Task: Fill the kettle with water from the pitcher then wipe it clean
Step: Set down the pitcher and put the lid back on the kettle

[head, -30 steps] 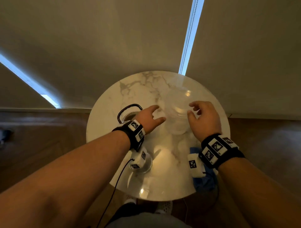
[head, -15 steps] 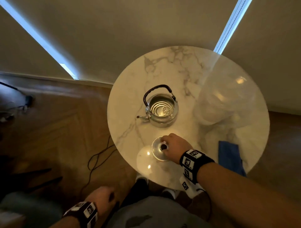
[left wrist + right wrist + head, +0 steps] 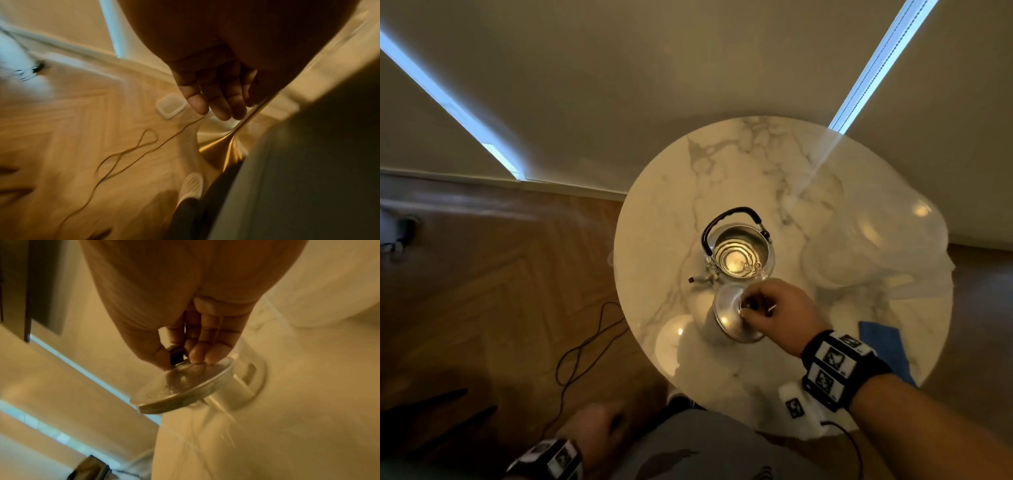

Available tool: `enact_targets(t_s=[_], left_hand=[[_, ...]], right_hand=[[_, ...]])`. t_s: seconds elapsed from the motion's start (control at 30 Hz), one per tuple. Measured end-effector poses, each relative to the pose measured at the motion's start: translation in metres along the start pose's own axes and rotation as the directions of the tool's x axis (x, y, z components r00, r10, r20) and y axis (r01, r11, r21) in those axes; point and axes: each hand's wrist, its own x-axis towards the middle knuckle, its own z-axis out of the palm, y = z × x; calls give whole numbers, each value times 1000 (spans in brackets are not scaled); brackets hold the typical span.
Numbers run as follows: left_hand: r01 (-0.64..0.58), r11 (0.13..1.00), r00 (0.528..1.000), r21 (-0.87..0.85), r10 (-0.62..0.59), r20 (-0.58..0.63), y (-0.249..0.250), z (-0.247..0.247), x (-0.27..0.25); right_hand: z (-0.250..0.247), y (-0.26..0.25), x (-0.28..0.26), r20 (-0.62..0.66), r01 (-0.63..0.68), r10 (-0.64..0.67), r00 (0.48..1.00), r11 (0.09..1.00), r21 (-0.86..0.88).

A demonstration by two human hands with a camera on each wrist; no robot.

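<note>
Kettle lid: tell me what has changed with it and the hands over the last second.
The right hand left the pitcher, took the lid by its knob and has lifted and tilted it beside the open kettle; its fingers pinch the knob. The left hand dropped from the table to the person's side, holding nothing. Kettle, pitcher and blue cloth stayed put.

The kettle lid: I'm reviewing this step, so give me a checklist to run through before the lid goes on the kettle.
1. Right hand pinches the round metal lid by its knob: ok.
2. Steel kettle mouth uncovered: ok.
3. Water in kettle: ok; level cannot tell.
4. Black handle tipped clear of the opening: ok.
5. Blue cloth on the marble table for wiping: ok.
6. Left hand holds nothing: ok.
</note>
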Motion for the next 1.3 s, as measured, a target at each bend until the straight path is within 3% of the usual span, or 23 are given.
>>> enact_targets(t_s=[0.07, 0.17, 0.3, 0.37, 0.47, 0.57, 0.7, 0.8, 0.93, 1.3], left_hand=[[-87, 996, 991, -22, 84, -105, 25, -47, 17], [-223, 973, 937, -53, 199, -287, 57, -96, 51], [-420, 903, 740, 96, 402, -539, 116, -156, 95], [-441, 892, 710, 102, 416, -569, 142, -175, 109], [-434, 897, 730, 86, 406, -549, 168, -188, 123], [-390, 921, 800, 4, 341, -494, 173, -191, 138], [-385, 890, 835, -244, 224, -503, 176, -192, 147], [-319, 843, 859, -432, 64, -508, 178, -197, 154], [-240, 884, 880, -401, 24, -475, 182, -201, 161], [-190, 781, 934, -595, -44, -355, 183, -190, 156]], right_hand=[[-9, -12, 14, -129, -4, 10, 992, 999, 47], [-14, -19, 44, -255, -52, 54, 966, 999, 11], [-9, -22, 73, -294, -143, 121, 948, 988, -55], [-5, -23, 81, -299, -156, 123, 946, 984, -91], [1, -26, 88, -304, -175, 123, 945, 974, -148], [3, -28, 92, -306, -190, 122, 944, 961, -202], [3, -28, 94, -288, -198, 129, 949, 954, -225], [4, -26, 95, -264, -195, 132, 955, 953, -231], [8, -27, 97, -263, -192, 130, 956, 955, -226], [0, -22, 81, -215, -192, 140, 967, 949, -249]])
